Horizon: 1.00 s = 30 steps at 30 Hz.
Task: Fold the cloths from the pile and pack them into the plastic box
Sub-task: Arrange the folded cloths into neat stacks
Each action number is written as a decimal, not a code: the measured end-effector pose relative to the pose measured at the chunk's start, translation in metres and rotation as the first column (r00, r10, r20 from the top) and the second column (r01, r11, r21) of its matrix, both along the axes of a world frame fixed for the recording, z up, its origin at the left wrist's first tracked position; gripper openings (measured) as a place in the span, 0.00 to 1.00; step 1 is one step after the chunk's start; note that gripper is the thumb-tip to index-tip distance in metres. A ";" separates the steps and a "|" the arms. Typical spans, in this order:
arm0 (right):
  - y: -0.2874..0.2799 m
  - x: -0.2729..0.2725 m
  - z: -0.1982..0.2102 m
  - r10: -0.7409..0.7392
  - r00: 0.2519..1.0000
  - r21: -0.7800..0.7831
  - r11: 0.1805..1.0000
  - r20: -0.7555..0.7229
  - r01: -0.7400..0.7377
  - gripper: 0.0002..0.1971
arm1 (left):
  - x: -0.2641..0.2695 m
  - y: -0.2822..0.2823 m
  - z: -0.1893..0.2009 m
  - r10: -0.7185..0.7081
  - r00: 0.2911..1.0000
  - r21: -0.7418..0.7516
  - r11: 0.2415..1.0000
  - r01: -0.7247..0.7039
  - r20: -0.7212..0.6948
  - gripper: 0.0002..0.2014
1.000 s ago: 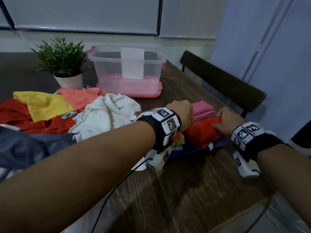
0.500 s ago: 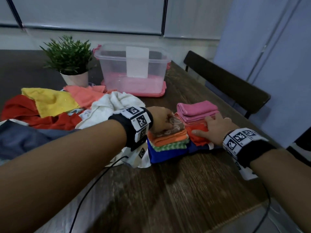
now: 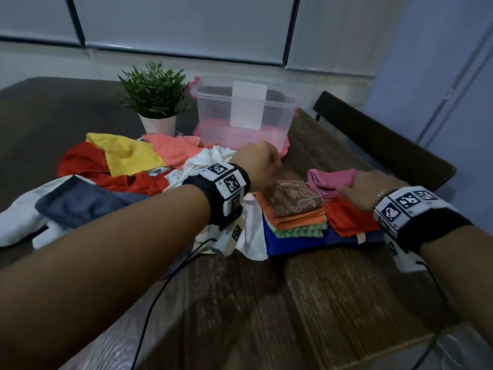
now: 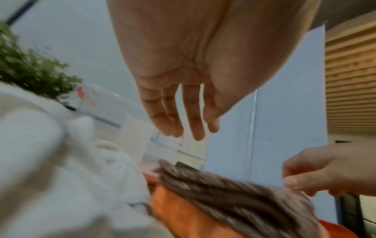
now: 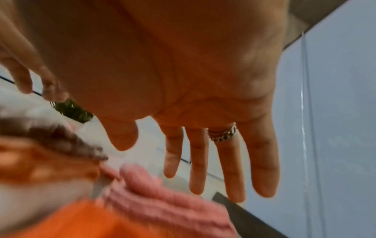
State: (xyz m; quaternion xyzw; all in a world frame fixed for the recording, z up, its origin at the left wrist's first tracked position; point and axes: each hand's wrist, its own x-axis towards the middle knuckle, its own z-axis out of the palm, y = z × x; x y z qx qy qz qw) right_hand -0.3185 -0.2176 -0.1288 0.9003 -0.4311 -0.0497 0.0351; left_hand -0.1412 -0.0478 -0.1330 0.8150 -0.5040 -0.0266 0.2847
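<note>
Fingers of the left hand are held straight and a little apart, with nothing in them, just above the brown patterned cloth. Fingers of the right hand are also stretched out and empty, just over the pink cloth and the red cloth; whether they touch it cannot be told. Both hands seem to be kept flat so the folded cloths can be patted down. Folded cloths are stacked in a neat heap on the near right of the wooden bench, likely so they can be lifted together. Soft, thin squares are seen there: brown on top, then orange, green checked and blue. Fluffy ribs are seen on the pink one. More cloths are left loose and crumpled in the pile on the left, not yet folded. At the far side, the plastic box is set, clear and smooth, with a pink bottom. A small green plant in a white pot is stood beside it.
</note>
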 end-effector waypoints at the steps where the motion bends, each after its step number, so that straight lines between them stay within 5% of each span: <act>1: 0.008 0.004 0.010 -0.003 1.000 -0.033 0.999 0.026 0.004 0.24 | 0.012 0.011 0.003 0.025 1.000 -0.013 1.000 -0.026 -0.006 0.16; 4: 0.043 0.019 0.035 0.080 0.978 -0.104 0.993 0.192 -0.061 0.17 | 0.051 0.048 0.007 0.120 0.992 0.043 0.992 -0.122 0.038 0.20; 9: 0.108 0.057 0.040 0.271 0.870 -0.040 0.959 0.411 -0.280 0.08 | 0.115 0.111 -0.014 0.237 0.952 0.246 0.927 -0.282 0.195 0.10; 12: 0.137 0.081 0.025 0.349 0.849 0.079 0.908 0.397 -0.410 0.06 | 0.138 0.140 -0.033 0.274 0.943 0.426 0.843 -0.329 0.187 0.16; 16: 0.159 0.106 0.005 0.424 0.853 0.152 0.862 0.305 -0.483 0.06 | 0.146 0.157 -0.056 0.150 0.981 0.569 0.799 -0.194 0.124 0.13; 21: 0.175 0.125 -0.013 0.478 0.843 0.189 0.829 0.248 -0.526 0.05 | 0.150 0.161 -0.055 0.262 0.956 0.395 0.871 -0.293 0.132 0.10; 24: 0.179 0.133 -0.008 0.477 0.831 0.205 0.817 0.287 -0.540 0.04 | 0.149 0.166 -0.033 0.361 0.926 0.094 0.924 -0.371 0.110 0.09; 27: 0.185 0.145 0.007 0.502 0.784 0.140 0.803 0.366 -0.580 0.02 | 0.142 0.172 0.006 0.435 0.901 -0.187 0.884 -0.428 -0.004 0.09; 30: 0.195 0.160 0.027 0.502 0.693 0.091 0.773 0.517 -0.628 0.18 | 0.134 0.176 0.050 0.415 0.906 -0.320 0.850 -0.418 -0.082 0.12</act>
